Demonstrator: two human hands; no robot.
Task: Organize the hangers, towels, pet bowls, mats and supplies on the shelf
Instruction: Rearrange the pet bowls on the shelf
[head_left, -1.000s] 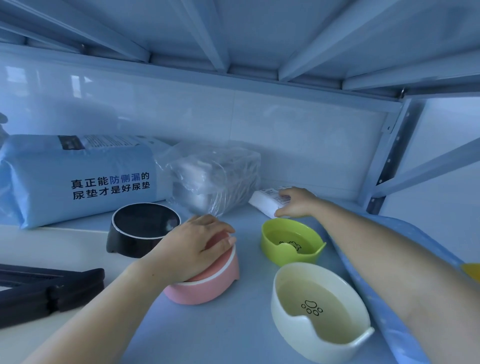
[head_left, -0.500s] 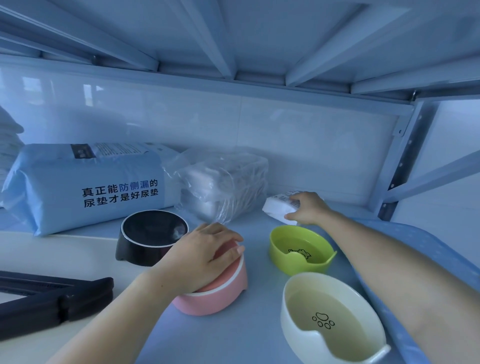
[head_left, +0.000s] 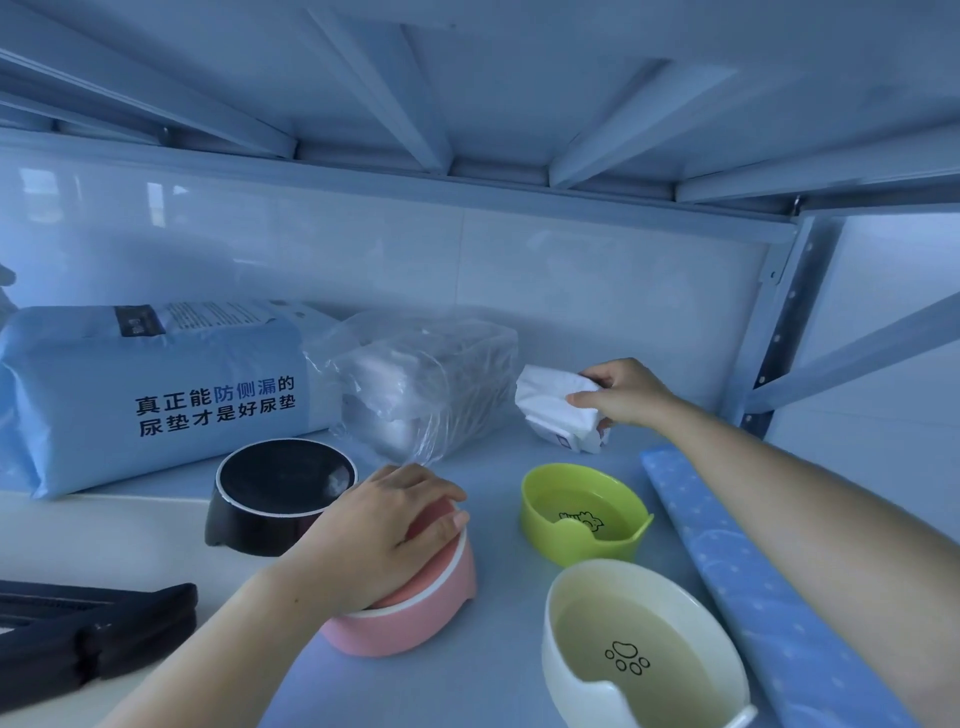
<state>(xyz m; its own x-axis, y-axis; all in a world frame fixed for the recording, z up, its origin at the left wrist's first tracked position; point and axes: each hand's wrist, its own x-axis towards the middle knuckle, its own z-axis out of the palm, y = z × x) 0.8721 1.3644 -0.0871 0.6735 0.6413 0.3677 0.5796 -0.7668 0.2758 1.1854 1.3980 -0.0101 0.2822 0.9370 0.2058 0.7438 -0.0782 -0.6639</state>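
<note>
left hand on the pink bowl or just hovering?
Touching. The head view shows the left hand lying over the top of the pink bowl, fingers curled over its far rim with no gap.

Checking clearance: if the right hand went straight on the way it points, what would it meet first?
Probably the clear plastic-wrapped bundle, just left of the white packet the right hand grips; depth between them is unclear.
</note>
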